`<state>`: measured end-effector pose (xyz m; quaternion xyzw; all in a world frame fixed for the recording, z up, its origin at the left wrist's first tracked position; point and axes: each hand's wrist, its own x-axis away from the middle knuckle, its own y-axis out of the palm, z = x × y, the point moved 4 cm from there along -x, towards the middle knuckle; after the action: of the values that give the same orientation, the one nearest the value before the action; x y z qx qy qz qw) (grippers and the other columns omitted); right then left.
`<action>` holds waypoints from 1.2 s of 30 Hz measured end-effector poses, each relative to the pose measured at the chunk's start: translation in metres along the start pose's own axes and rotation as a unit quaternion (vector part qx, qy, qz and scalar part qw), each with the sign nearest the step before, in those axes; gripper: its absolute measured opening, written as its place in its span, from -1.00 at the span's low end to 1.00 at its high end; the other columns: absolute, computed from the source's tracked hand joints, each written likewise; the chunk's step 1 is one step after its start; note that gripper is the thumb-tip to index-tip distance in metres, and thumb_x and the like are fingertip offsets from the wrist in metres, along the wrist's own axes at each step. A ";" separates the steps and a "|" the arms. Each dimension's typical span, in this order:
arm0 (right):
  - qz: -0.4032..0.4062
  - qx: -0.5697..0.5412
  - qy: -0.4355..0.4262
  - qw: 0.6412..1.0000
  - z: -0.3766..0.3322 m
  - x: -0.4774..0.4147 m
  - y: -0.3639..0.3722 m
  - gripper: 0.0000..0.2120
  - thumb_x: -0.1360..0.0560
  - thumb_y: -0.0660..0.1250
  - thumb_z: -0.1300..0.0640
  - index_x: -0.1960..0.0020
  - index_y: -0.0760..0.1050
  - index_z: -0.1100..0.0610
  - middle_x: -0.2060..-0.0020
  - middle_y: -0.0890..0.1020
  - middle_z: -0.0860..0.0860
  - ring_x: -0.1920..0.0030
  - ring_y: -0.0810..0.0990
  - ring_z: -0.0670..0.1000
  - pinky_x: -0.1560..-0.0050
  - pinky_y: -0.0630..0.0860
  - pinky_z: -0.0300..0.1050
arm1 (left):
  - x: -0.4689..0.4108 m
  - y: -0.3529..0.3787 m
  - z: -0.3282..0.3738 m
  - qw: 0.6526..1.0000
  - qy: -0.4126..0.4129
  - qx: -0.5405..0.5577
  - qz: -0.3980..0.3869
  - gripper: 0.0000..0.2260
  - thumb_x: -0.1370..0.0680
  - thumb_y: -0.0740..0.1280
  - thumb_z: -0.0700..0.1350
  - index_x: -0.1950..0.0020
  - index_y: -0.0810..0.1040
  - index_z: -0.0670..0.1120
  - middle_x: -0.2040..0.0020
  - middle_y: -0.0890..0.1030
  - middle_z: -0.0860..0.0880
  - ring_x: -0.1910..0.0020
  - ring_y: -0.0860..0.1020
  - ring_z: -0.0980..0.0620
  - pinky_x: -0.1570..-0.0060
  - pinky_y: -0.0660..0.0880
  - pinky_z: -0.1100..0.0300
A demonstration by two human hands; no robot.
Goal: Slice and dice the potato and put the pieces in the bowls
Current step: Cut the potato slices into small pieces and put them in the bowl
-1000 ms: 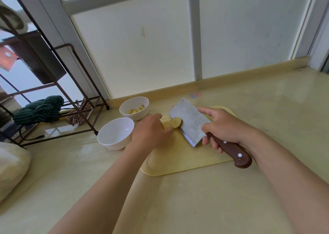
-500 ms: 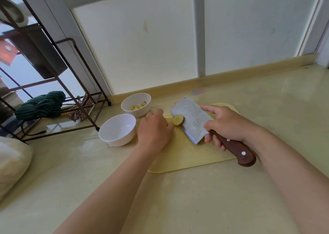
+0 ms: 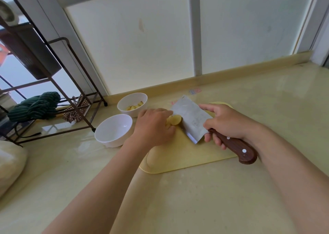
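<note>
**Potato pinned at the cleaver's face**

Potato point(image 3: 174, 120) on the yellow cutting board point(image 3: 185, 155), cut face against the cleaver point(image 3: 191, 118). Left hand point(image 3: 154, 127) curled over the potato's left side, holding it down. Right hand point(image 3: 226, 123) wrapped round the brown handle, forefinger along the blade's back. Just left of the board, near bowl point(image 3: 113, 129) bare inside; far bowl point(image 3: 132, 104) with cut pieces.
</note>
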<state>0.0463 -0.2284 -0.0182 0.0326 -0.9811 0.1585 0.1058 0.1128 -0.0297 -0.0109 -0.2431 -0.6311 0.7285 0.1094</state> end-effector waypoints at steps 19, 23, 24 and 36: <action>0.007 -0.015 0.001 1.000 -0.001 0.002 -0.005 -0.28 -0.57 0.16 0.36 -0.64 0.20 -0.12 0.32 0.69 0.20 0.51 0.49 0.07 0.49 0.50 -0.13 | -0.020 -0.014 0.000 0.985 -0.037 0.135 -0.096 -0.62 -0.41 0.43 0.05 -0.19 0.46 0.16 0.04 0.56 0.19 0.08 0.52 0.17 0.13 0.44 0.26; 0.016 -0.014 -0.003 1.000 -0.002 0.003 -0.008 -0.28 -0.57 0.16 0.36 -0.64 0.20 -0.13 0.32 0.69 0.19 0.50 0.50 0.07 0.49 0.50 -0.12 | -0.020 -0.019 -0.005 0.971 -0.072 0.219 -0.057 -0.64 -0.38 0.46 0.06 -0.13 0.47 0.16 0.07 0.58 0.16 0.07 0.54 0.18 0.18 0.41 0.32; 0.019 -0.012 -0.004 1.000 -0.002 0.003 -0.009 -0.28 -0.56 0.16 0.36 -0.64 0.21 -0.13 0.32 0.70 0.18 0.49 0.51 0.07 0.48 0.51 -0.12 | -0.019 -0.021 -0.005 0.965 -0.079 0.247 -0.042 -0.66 -0.38 0.46 0.05 -0.12 0.50 0.14 0.08 0.59 0.15 0.06 0.56 0.17 0.15 0.45 0.30; 0.077 -0.029 -0.025 0.996 -0.010 0.016 -0.039 -0.35 -0.56 0.18 0.35 -0.55 0.31 -0.15 0.34 0.70 0.15 0.49 0.52 0.03 0.48 0.50 -0.13 | 0.003 -0.029 0.036 0.803 -0.144 0.573 -0.082 -0.93 -0.57 0.31 -0.30 -0.02 0.58 -0.24 0.11 0.67 -0.22 0.17 0.68 -0.11 0.13 0.63 0.01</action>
<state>0.0364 -0.2625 0.0059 -0.0424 -0.9873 0.1364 0.0696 0.0884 -0.0545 0.0200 0.0241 -0.1251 0.9723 0.1957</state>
